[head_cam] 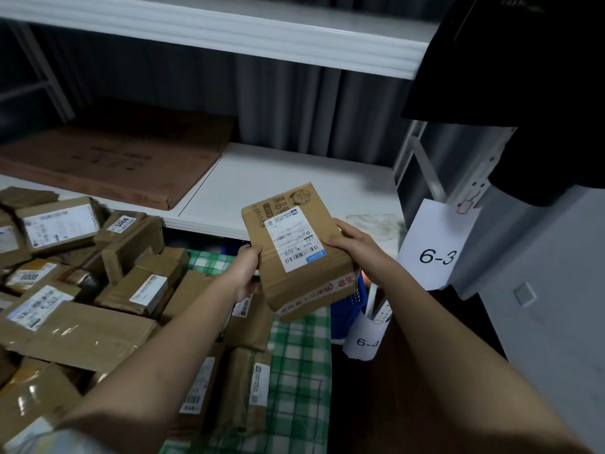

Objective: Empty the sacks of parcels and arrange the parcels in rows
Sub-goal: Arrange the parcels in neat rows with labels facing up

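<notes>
A green checked cloth [294,365] is seen nearest, spread under a jumbled heap of brown parcels [82,283] that fills the near left. Above the cloth's far edge a brown cardboard parcel [294,247] with a white shipping label is held in the air, tilted: it is gripped at its left edge by the left hand [245,267] and at its right edge by the right hand [350,244], fingers curled round it. Just right of it a blue basket [350,303] and paper signs marked 6-4 [366,342] and 6-3 [437,253] are seen. Farther off, a white shelf [278,178] is bare under the parcel, with a flat brown carton [114,158] laid on its left part
</notes>
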